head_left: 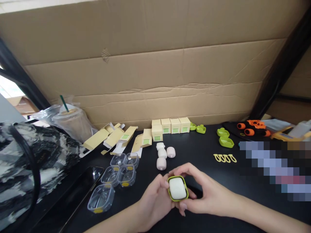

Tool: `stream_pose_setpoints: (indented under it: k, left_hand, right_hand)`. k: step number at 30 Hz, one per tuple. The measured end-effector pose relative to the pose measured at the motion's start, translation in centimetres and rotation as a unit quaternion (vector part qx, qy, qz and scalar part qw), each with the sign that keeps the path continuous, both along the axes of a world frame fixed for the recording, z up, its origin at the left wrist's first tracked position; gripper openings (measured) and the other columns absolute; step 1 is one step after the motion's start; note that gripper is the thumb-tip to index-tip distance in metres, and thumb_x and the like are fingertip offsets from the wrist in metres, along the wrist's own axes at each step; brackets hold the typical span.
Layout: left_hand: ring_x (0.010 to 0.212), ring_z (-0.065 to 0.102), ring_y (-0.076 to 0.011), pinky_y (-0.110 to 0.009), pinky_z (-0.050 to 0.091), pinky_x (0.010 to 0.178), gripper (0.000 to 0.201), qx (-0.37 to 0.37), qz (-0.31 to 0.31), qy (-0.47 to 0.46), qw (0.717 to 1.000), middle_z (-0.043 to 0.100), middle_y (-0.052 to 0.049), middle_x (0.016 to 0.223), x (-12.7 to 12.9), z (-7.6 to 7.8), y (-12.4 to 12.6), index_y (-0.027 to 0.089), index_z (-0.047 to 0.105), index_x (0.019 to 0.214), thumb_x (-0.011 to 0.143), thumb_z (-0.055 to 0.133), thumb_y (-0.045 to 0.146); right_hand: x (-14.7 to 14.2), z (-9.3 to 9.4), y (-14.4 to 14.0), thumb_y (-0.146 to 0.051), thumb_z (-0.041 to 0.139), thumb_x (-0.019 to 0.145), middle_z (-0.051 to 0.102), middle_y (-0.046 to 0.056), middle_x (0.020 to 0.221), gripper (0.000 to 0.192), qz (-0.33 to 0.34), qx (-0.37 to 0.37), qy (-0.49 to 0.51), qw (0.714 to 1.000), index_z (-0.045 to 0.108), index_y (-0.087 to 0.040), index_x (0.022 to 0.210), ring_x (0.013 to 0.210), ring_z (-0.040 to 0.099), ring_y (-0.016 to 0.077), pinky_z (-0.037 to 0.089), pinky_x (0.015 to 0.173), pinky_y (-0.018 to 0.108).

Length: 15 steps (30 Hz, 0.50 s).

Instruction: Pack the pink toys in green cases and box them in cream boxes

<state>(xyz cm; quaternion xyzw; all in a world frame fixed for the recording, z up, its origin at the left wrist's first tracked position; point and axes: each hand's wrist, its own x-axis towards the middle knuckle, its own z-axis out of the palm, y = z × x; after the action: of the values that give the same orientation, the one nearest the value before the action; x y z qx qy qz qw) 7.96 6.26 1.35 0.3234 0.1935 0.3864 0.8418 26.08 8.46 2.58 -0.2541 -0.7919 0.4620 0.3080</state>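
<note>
Near the front middle of the black table (pixel 194 149), both hands hold a yellow-green case cover (pixel 186 193) with a rounded white case, like an earbud case (pixel 178 188), seated in it. My left hand (pixel 155 202) closes on its left side, thumb at the rim. Fingers of my right hand (pixel 204 189) curve around its top and right side, with the thumb at the lower right corner. Just beyond the hands lie two white cases (pixel 162 153) and two pale pink cases (pixel 161 163). What the fingers do beneath the cover is hidden.
Clear plastic boxes (pixel 100 198) stand at left, beside a dark phone-like slab (pixel 70 197). Small cream boxes (pixel 184 125), some flattened, line the back. Green covers (pixel 226 141) and yellow clips (pixel 225 158) lie right, near an orange-black toy (pixel 255 127). A bagged cup (pixel 73 119) stands back left.
</note>
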Motion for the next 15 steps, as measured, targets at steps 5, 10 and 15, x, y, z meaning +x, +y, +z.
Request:
stream_pose_setpoints:
  k: [5,10,15]
  left_hand:
    - [0.072,0.063,-0.0227,-0.035,0.043,0.070,0.037,0.044,-0.054,0.079,0.994,0.067,-0.008,0.082,-0.3,1.3,0.2,0.016,0.050,0.104,0.078,0.040,0.040]
    - [0.077,0.055,-0.0182,-0.029,0.039,0.074,0.017,0.282,0.055,0.405,0.868,0.061,-0.003,0.082,-2.9,5.5,0.0,0.020,0.056,0.097,0.082,0.054,0.028]
    - [0.064,0.046,-0.0163,-0.025,0.031,0.061,0.010,0.487,0.143,0.602,0.617,0.055,0.001,0.068,-7.6,9.5,0.1,0.022,0.065,0.077,0.080,0.057,0.019]
  right_hand:
    - [0.3,-0.1,0.4,-0.009,0.068,0.070,0.066,0.006,0.110,0.048,-0.016,0.052,0.076,0.996,0.051,-0.024,0.113,0.095,0.067,0.0206,0.053,0.084,0.035]
    - [0.8,0.2,1.7,-0.021,0.067,0.079,0.067,0.006,0.102,0.038,-0.093,0.005,0.148,0.985,0.052,-0.024,0.114,0.090,0.066,0.0179,0.055,0.076,0.029]
    - [1.3,1.1,2.7,-0.032,0.070,0.079,0.068,0.008,0.107,0.038,-0.116,-0.065,0.149,0.980,0.054,-0.023,0.113,0.097,0.066,0.0196,0.054,0.085,0.033]
